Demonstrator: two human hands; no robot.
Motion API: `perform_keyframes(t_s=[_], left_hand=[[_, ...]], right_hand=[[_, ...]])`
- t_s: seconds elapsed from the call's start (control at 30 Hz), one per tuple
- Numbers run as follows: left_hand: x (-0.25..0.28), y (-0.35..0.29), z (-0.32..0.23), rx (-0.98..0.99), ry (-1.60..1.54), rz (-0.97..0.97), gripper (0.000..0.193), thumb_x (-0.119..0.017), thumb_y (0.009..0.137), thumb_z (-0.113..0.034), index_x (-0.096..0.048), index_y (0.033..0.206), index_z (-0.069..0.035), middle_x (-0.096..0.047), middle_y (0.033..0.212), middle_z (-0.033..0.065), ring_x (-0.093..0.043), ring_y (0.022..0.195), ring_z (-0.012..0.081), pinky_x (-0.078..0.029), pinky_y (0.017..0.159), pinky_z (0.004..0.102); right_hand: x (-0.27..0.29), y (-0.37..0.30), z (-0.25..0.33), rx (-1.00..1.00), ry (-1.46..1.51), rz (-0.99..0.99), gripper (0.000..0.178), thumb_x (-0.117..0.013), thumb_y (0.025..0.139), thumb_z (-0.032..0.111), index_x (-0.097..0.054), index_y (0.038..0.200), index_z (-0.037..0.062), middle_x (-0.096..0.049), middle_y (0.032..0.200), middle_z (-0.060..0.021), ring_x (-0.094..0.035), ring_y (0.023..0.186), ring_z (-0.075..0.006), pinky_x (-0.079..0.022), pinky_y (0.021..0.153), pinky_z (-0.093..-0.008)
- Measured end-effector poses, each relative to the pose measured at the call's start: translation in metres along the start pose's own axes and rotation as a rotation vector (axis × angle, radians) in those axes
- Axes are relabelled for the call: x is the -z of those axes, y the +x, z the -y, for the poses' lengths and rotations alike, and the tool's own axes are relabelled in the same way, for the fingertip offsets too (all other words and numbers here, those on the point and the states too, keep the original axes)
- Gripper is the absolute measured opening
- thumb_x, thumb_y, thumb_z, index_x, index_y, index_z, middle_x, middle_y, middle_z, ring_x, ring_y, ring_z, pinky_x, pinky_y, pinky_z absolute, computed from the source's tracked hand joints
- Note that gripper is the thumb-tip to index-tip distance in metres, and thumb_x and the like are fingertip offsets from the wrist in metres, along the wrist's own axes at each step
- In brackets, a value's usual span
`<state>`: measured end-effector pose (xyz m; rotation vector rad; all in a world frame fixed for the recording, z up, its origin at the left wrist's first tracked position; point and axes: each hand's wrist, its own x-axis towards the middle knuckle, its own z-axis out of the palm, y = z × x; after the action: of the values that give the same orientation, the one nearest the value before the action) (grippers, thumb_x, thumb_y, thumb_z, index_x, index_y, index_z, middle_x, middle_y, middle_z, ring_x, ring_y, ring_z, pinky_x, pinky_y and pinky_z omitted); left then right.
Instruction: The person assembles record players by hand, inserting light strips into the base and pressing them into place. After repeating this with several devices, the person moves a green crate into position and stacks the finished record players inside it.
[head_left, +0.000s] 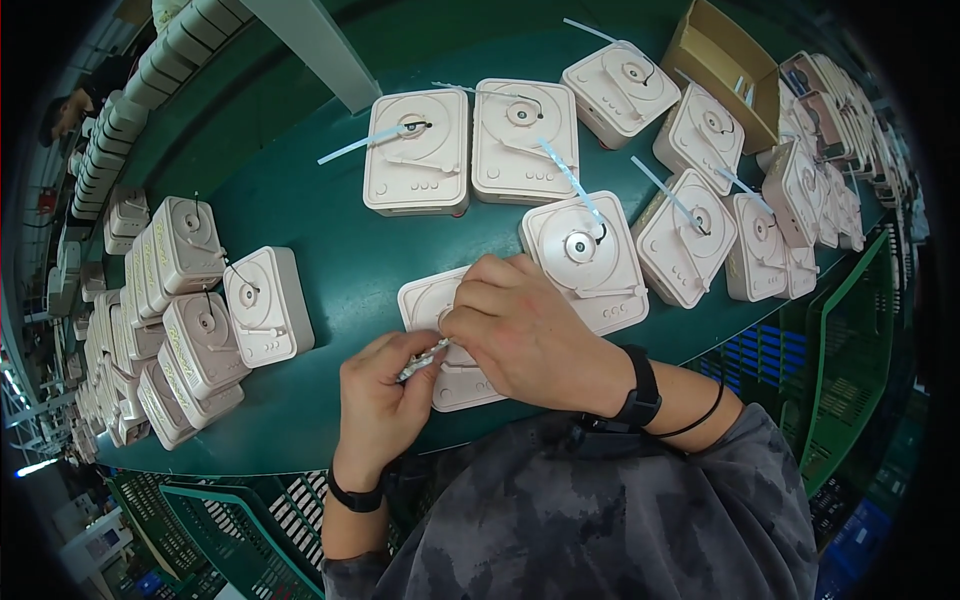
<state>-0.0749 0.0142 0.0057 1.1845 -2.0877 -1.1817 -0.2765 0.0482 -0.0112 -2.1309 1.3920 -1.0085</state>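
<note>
Evidently, in the head view, both hands are working at the front casing [462,390], a pale pink turntable-shaped shell that is lying face up on the green worktop [335,240]. By the front casing's left edge, the left hand [390,390] is pinching a crumpled whitish strip [424,361] between thumb and forefinger; over the front casing's middle, the right hand [525,335] is closing its fingers on the strip's upper end, and those fingertips are partly hiding it. Just right of the front casing, a neighbouring casing [560,270] is showing a dark wire [603,236] with a pale blue strip [572,182] beside it. For good handling, the left fingers should be steadying the crumpled strip lightly while the right ones are doing the finer work, never tugging, since a similar thin wire could be hanging there unseen.
</note>
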Motion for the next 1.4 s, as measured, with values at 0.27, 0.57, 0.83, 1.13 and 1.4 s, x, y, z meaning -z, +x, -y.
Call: perform_keyframes(t_s=[0.27, 0.57, 0.83, 1.13, 1.4], left_hand=[[-0.004, 0.000, -0.001, -0.070, 0.092, 0.010, 0.021, -0.066, 0.079, 0.008, -0.068, 0.098, -0.001, -0.069, 0.086, 0.0153, -0.068, 0.076, 0.0325, -0.053, 0.066, 0.0353], [-0.014, 0.001, 0.004, -0.128, 0.109, -0.046, 0.022, -0.064, 0.077, 0.010, -0.067, 0.097, -0.001, -0.069, 0.087, 0.0153, -0.068, 0.076, 0.0333, -0.053, 0.067, 0.0359], [-0.002, -0.005, 0.009, 0.045, -0.024, -0.064, 0.017, -0.065, 0.088, 0.004, -0.069, 0.104, 0.001, -0.071, 0.091, 0.0173, -0.070, 0.080, 0.0283, -0.053, 0.072, 0.0332], [0.069, -0.026, 0.087, -0.064, 0.865, -0.738, 0.025, -0.061, 0.091, 0.001, -0.070, 0.114, -0.001, -0.070, 0.115, 0.0201, -0.071, 0.098, 0.0379, -0.056, 0.085, 0.0404], [0.026, -0.051, 0.056, -0.021, 0.596, -0.646, 0.023, -0.062, 0.088, 0.003, -0.070, 0.108, -0.001, -0.069, 0.118, 0.0200, -0.070, 0.101, 0.0387, -0.057, 0.086, 0.0414]], right_hand=[[-0.008, -0.004, 0.002, 0.065, -0.061, -0.060, 0.014, -0.065, 0.078, 0.007, -0.063, 0.091, 0.0056, -0.057, 0.088, -0.0065, -0.055, 0.094, -0.0266, -0.041, 0.082, -0.0397], [-0.014, -0.003, 0.001, 0.057, -0.056, -0.123, 0.012, -0.064, 0.077, 0.005, -0.061, 0.089, 0.0047, -0.056, 0.086, -0.0082, -0.056, 0.091, -0.0287, -0.042, 0.083, -0.0414], [-0.007, -0.009, 0.010, 0.013, 0.001, -0.058, 0.031, -0.072, 0.077, 0.013, -0.063, 0.105, 0.0014, -0.059, 0.102, -0.0142, -0.056, 0.102, -0.0343, -0.044, 0.092, -0.0451], [0.015, -0.022, 0.022, 0.148, -0.361, 0.216, 0.059, -0.080, 0.074, 0.015, -0.058, 0.127, -0.0015, -0.051, 0.137, -0.0227, -0.050, 0.125, -0.0423, -0.045, 0.103, -0.0468], [0.041, 0.007, 0.007, -0.036, 0.280, 0.178, 0.057, -0.081, 0.074, 0.006, -0.059, 0.126, 0.0003, -0.055, 0.134, -0.0191, -0.053, 0.126, -0.0356, -0.046, 0.102, -0.0438]])
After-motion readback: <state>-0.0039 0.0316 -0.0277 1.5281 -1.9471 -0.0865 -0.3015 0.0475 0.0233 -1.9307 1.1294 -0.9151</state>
